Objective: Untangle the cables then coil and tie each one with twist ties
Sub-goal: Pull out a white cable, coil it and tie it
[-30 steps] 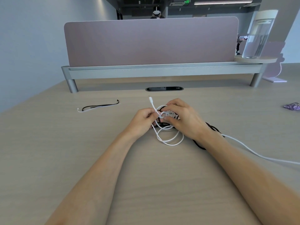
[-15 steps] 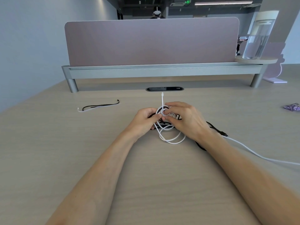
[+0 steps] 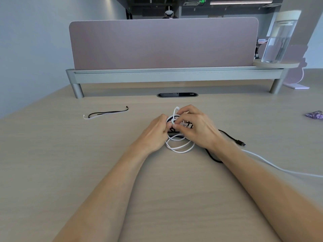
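Note:
A white cable (image 3: 180, 147) and a black cable (image 3: 212, 157) lie tangled in the middle of the wooden desk (image 3: 70, 163). My left hand (image 3: 154, 132) and my right hand (image 3: 197, 126) meet over the knot, and both pinch white loops there. The white plug end sticks up between my fingers. The rest of the white cable trails off to the right edge of the view. The black cable's plug (image 3: 242, 143) rests on the desk right of my right wrist. Two twist ties (image 3: 106, 113), one black and one white, lie at the left.
A pink divider panel (image 3: 162, 42) on a grey rail stands across the back of the desk, with a cable slot (image 3: 177, 94) in front of it. A clear water bottle (image 3: 279, 39) stands at the back right. A purple wrapper (image 3: 314, 114) lies at the right edge.
The white plug end has swung from leaning left to standing above my fingers, and it now sits lower, close against my right hand. The black plug has slid further out to the right.

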A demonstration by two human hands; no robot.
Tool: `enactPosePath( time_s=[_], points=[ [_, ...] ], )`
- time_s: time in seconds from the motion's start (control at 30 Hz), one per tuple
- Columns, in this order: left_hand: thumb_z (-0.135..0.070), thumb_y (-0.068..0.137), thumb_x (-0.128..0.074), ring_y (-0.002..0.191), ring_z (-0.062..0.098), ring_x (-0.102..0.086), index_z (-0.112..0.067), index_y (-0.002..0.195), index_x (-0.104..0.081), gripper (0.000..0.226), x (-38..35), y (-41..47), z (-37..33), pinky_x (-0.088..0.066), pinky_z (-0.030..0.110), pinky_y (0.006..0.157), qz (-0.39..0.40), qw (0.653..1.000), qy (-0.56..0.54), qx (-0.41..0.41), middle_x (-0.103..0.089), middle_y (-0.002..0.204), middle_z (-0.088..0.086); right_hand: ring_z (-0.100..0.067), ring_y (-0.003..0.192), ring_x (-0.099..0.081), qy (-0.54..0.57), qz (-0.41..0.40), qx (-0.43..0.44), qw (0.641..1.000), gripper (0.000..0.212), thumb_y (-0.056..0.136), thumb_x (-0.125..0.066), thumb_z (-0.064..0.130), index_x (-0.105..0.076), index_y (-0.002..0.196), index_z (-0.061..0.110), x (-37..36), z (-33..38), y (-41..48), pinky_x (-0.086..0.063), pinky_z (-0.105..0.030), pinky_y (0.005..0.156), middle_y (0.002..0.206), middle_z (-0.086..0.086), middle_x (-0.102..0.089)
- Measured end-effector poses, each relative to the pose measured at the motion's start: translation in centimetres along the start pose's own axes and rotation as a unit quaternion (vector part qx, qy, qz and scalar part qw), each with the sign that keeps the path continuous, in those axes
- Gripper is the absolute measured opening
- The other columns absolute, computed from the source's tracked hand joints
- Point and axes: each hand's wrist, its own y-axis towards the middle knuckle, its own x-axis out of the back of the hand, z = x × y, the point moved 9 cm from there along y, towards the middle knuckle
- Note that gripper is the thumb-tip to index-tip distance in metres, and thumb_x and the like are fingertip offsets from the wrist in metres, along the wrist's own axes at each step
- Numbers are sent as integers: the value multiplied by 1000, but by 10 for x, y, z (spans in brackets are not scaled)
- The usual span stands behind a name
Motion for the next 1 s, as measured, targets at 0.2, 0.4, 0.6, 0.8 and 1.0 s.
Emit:
enactPosePath(
  time_s=[0.2, 0.4, 0.6, 0.8, 1.0],
  points=[
    [-24, 100, -46, 73, 6, -51, -20, 101, -53, 8, 2, -1, 2, -39, 24, 67, -9, 987, -155, 35, -56, 83, -12, -14, 95, -60, 51, -5, -28, 998, 7, 86, -70, 30, -72, 87, 23, -1, -9, 0, -50, -37, 81, 106, 11, -55],
    [-23, 97, -52, 73, 5, -52, -24, 97, -59, 7, 1, -2, 5, -43, 26, 72, -9, 984, -175, 41, -59, 82, -12, -14, 86, -62, 73, 0, -48, 996, 5, 83, -73, 22, -76, 85, 17, 1, -9, -1, -45, -18, 74, 100, 8, -64],
    [-25, 94, -52, 78, 6, -54, -25, 99, -60, 10, 2, -4, 5, -42, 24, 73, 5, 981, -189, 51, -62, 88, -10, -7, 81, -59, 106, 12, -59, 993, 1, 84, -71, 20, -71, 83, 20, -2, -5, -3, -39, -8, 67, 93, 9, -68],
    [-28, 88, -56, 75, 12, -52, -18, 97, -66, 17, 5, -4, 5, -42, 32, 72, 9, 974, -223, 42, -66, 98, 17, 1, 65, -60, 192, 10, -113, 975, 3, 81, -76, 18, -77, 82, 16, 1, -12, -5, -39, -10, 59, 82, 7, -74],
    [-29, 82, -59, 77, 11, -56, -20, 98, -66, 20, 2, -4, 7, -47, 36, 78, 26, 974, -220, 52, -68, 90, 5, 6, 65, -58, 190, 31, -89, 977, 9, 83, -72, 11, -79, 86, 16, 0, -2, -5, -38, -6, 61, 99, 9, -74]
  ],
)
